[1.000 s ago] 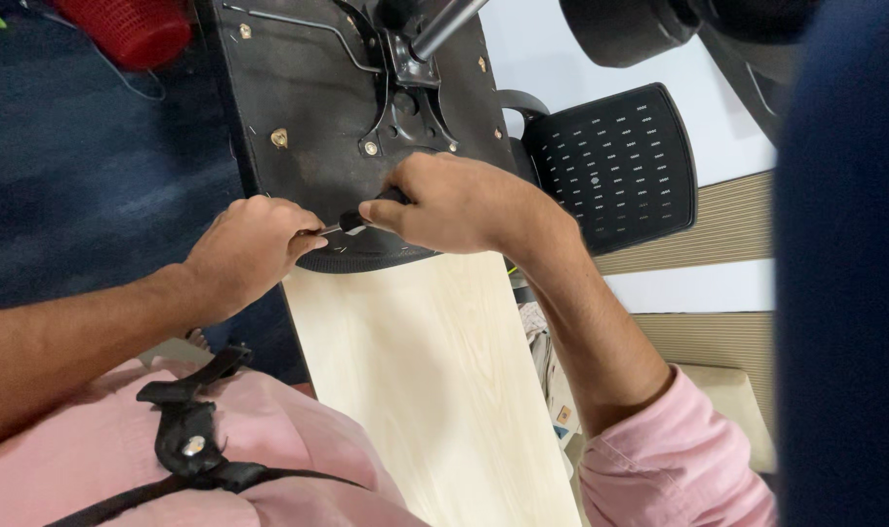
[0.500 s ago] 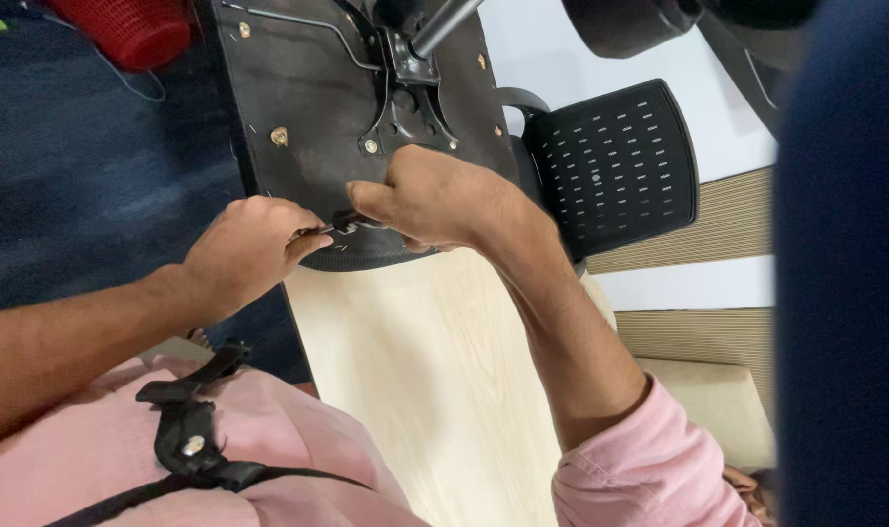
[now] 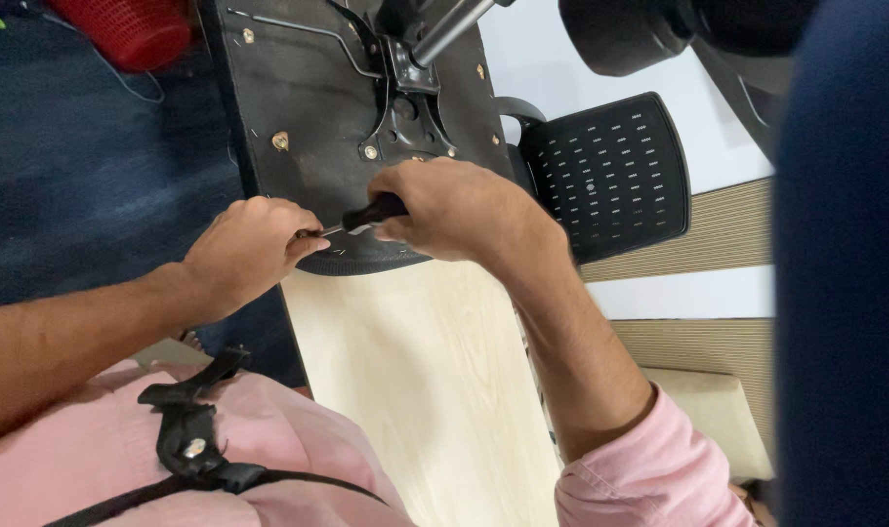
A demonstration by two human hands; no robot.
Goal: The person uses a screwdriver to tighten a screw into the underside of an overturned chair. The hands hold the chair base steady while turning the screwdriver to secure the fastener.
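- The screwdriver [image 3: 364,215] has a black handle and a thin bright metal shaft; it lies nearly level, tip pointing toward the left hand.
- The right hand [image 3: 454,210] has its fingers wrapped tight around the handle, so only the front end of the handle shows.
- The left hand [image 3: 244,249] is closed at the shaft's tip, fingers pinched together there; what they pinch besides the shaft is too small to tell.
- Both hands meet at the rounded near edge of the chair seat underside [image 3: 308,107], a black panel that lies on the pale wooden tabletop [image 3: 415,390].
- Counted: one screwdriver, two hands, one seat panel, one metal mounting plate [image 3: 405,117] with one shiny gas-lift column [image 3: 449,24] rising from it, and at least three brass-coloured bolt heads on the panel.
- One black perforated chair back [image 3: 605,171] sits just right of the seat panel, near the right wrist.
- The tabletop is narrow; its left edge drops to dark blue carpet [image 3: 83,176] right below the left hand, and its right edge runs under the right forearm.
- Bare wood lies open between the two forearms, toward the person's pink shirt [image 3: 268,439].
- A red basket [image 3: 132,29] stands on the carpet, well apart, at top left.
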